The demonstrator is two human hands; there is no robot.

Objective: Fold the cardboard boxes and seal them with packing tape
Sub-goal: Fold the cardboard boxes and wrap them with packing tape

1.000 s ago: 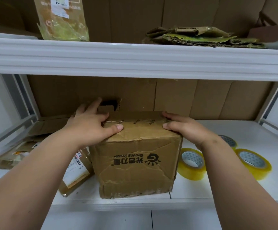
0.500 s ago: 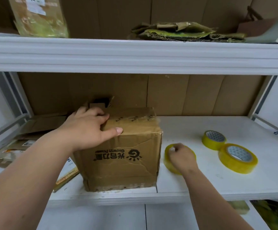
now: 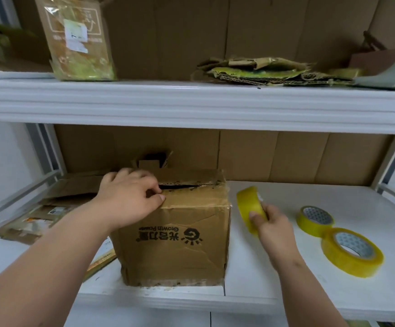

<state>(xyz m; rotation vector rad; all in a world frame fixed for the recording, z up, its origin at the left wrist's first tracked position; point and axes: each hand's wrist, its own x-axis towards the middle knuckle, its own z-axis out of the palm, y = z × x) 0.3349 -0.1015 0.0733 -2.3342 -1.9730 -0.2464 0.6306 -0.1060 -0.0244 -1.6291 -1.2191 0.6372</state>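
A worn brown cardboard box with black print stands on the white shelf, its top flaps folded down with a narrow dark gap between them. My left hand rests on the box's top left, fingers curled onto the flaps, thumb at the front edge. Just right of the box, my right hand holds a yellow tape roll lifted on edge off the shelf.
Two more yellow tape rolls lie flat at the right. Flattened cardboard is piled at the left. The upper shelf overhangs closely and carries a brown bag and cardboard scraps.
My right hand left the box top, reached down to the nearest tape roll and has lifted it on edge. My left hand stayed on the box; the flaps now gape slightly.
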